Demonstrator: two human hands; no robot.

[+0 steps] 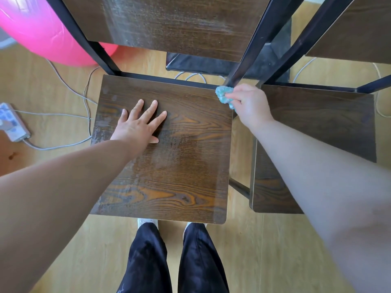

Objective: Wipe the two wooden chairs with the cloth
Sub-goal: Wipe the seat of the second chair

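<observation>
A person stands over two wooden chairs set side by side on a pale wood-plank floor (pixel 264 250), seen from above. The left hand (pixel 138 123) lies flat on the seat of the first chair (pixel 179 176), palm down, fingers straight and spread, thumb out to the side. The square seat has rounded front corners and a dark brown surface with bold orange grain; pale, streaky patches show along its left edge and across the slab backrest (pixel 169 22).

The right hand (pixel 248 102) grips the cloth (pixel 223 95), a fluffy turquoise wad bunched in curled fingers. It sits at the seat's rear right corner, at the foot of a black square-section metal upright (pixel 249 45) of the chair's frame.

The second chair (pixel 317 121), of the same dark grained wood and black metal, stands just beside the first on the right, with the right forearm crossing over its seat.

A glossy pink inflatable ball (pixel 42 28) rests on the floor at upper left. Grey cables (pixel 84 98) trail from a white power strip (pixel 12 123) at the left edge. Dark trousers (pixel 148 261) and pale shoes show at the seat's front edge.
</observation>
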